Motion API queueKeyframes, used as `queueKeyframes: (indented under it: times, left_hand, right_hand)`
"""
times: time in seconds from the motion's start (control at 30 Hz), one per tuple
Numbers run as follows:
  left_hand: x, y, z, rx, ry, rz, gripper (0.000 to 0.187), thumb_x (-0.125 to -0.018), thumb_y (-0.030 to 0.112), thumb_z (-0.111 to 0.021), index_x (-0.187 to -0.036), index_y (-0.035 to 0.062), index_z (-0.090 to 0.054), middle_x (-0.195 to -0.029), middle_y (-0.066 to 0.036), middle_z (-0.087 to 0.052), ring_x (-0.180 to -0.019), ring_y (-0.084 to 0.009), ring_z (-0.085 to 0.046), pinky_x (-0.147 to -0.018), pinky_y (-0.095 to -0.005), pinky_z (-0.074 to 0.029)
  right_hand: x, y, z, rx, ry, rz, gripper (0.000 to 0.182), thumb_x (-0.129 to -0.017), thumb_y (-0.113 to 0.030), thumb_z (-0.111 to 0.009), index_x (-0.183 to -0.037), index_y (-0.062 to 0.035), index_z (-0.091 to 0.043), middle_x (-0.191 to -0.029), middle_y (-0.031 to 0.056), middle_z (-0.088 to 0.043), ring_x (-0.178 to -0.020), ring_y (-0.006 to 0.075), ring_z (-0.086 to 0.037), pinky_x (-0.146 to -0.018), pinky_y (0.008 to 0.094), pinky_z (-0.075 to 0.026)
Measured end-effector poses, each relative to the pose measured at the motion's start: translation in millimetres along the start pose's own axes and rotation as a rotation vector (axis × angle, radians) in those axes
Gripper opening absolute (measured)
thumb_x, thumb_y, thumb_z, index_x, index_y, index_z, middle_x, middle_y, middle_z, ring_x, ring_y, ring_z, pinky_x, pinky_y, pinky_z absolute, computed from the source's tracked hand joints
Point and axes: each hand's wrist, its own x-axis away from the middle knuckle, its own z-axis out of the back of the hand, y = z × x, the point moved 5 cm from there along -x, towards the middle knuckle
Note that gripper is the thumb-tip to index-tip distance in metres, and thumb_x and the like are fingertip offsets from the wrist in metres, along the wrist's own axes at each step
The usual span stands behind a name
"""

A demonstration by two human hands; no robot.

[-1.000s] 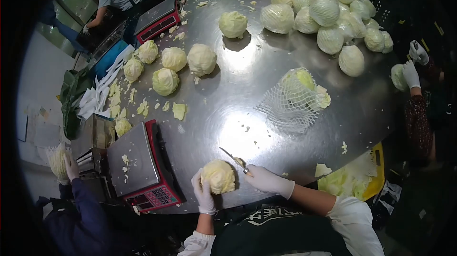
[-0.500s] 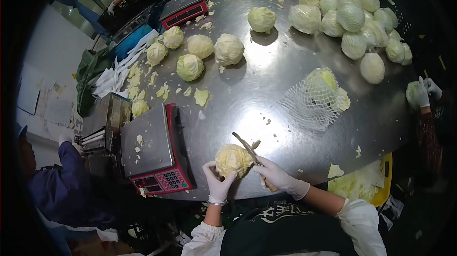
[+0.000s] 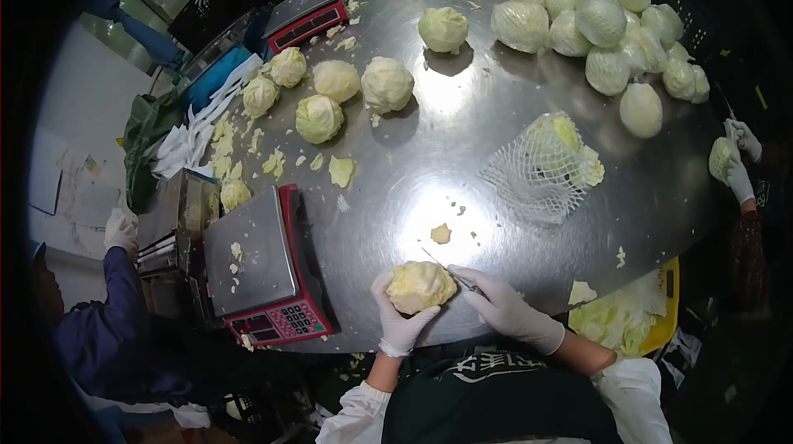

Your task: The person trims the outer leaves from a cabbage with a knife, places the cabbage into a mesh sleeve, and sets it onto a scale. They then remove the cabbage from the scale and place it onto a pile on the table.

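A pale yellow cabbage [image 3: 421,285] rests in the grip of my gloved left hand [image 3: 400,320], near the front edge of the steel table. My gloved right hand [image 3: 505,308] is closed around a knife [image 3: 438,260], whose thin blade points up and left, just beyond the cabbage's right side. Most of the knife's handle is hidden by the fingers. Beyond the cabbage, a cut piece of stem [image 3: 441,234] lies on the metal with small scraps around it.
A red scale [image 3: 268,270] stands left of my hands. White foam netting [image 3: 537,171] lies around cabbage leaves to the right. Loose cabbages [image 3: 388,85] and a wrapped pile [image 3: 600,23] sit farther back. A yellow bin [image 3: 666,312] holds leaves. Co-workers stand left, right and at the back.
The cabbage has turned in my left hand, and a stem piece now lies on the table beyond it. The knife blade has swung lower. A co-worker's hand at left now holds a cabbage.
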Motion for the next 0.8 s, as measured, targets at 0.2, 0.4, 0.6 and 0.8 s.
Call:
queueKeyframes:
  times: [0.2, 0.4, 0.6, 0.8]
  left_hand:
    - [-4, 5, -18, -0.118, 0.043, 0.012, 0.086, -0.085, 0.028, -0.082, -0.147, -0.0021, -0.030, -0.144, -0.021, -0.035, -0.135, -0.0340, -0.038, -0.115, -0.0447, -0.031]
    - [-14, 31, -32, -0.398, 0.092, -0.091, 0.084, -0.090, 0.031, -0.078, -0.147, -0.0058, -0.029, -0.139, -0.024, -0.036, -0.130, -0.0380, -0.040, -0.113, -0.0459, -0.033]
    - [-12, 38, -41, -0.534, 0.090, -0.142, 0.084, -0.088, 0.030, -0.080, -0.147, -0.0032, -0.030, -0.138, -0.025, -0.035, -0.130, -0.0380, -0.040, -0.111, -0.0480, -0.034]
    - [7, 17, -5, -0.273, -0.002, -0.200, 0.079, -0.084, 0.021, -0.082, -0.143, 0.0039, -0.032, -0.142, -0.025, -0.037, -0.135, -0.0360, -0.040, -0.114, -0.0472, -0.033]
  right_hand:
    - [0, -9, -18, 0.491, 0.060, 0.180, 0.072, -0.099, -0.025, -0.054, -0.159, -0.0020, -0.022, -0.154, 0.0312, -0.037, -0.113, 0.0438, -0.063, -0.089, 0.0480, -0.055]
    - [-11, -19, -12, 0.650, 0.169, 0.267, 0.067, -0.098, -0.021, -0.053, -0.157, -0.0021, -0.028, -0.147, 0.0281, -0.047, -0.100, 0.0439, -0.067, -0.078, 0.0460, -0.057]
    - [-36, -11, 4, 0.514, 0.285, 0.185, 0.046, -0.103, -0.023, -0.047, -0.145, -0.0056, -0.048, -0.127, 0.0224, -0.062, -0.103, 0.0393, -0.067, -0.084, 0.0449, -0.055]
    - [-60, 38, 69, -0.050, 0.448, -0.120, 0.036, -0.105, -0.022, -0.045, -0.132, -0.0042, -0.062, -0.103, 0.0190, -0.071, -0.098, 0.0340, -0.069, -0.087, 0.0425, -0.053]
